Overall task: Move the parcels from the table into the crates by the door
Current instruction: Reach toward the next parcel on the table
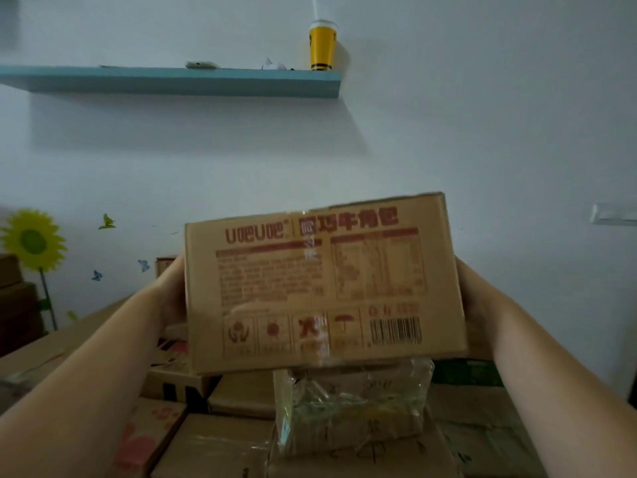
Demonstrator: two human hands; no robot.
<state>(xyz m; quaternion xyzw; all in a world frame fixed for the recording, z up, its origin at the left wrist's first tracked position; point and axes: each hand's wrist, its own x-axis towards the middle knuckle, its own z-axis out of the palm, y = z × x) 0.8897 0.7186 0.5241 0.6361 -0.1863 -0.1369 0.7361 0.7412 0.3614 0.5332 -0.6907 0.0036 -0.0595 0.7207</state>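
**Head view: one parcel held up between both hands**

Head camera looks over my forearms at a brown cardboard parcel [324,284] lifted clear of the pile, held between my left hand [172,294] and my right hand [472,305]; each hand presses on one short end, and the broad printed face is turned toward me, tilted a little so its right side sits higher. My fingers go out of sight behind the carton, so I cannot tell whether they lie flat or curl round the far face.

That face carries red print: large brand lettering along the top, blocks of small text and a table below it, a row of four handling symbols and a barcode near the bottom edge; a strip of clear tape runs down the middle, glossy and wrinkled; the print is too blurred to read.

Just under my hands sits a wrapped bundle [355,408] in crinkled clear film, resting on more cartons [213,443]. High above my left hand, a blue shelf [172,81] holds a yellow cup [322,46]; far out past my left hand, a sunflower sticker [32,239] is on the wall.
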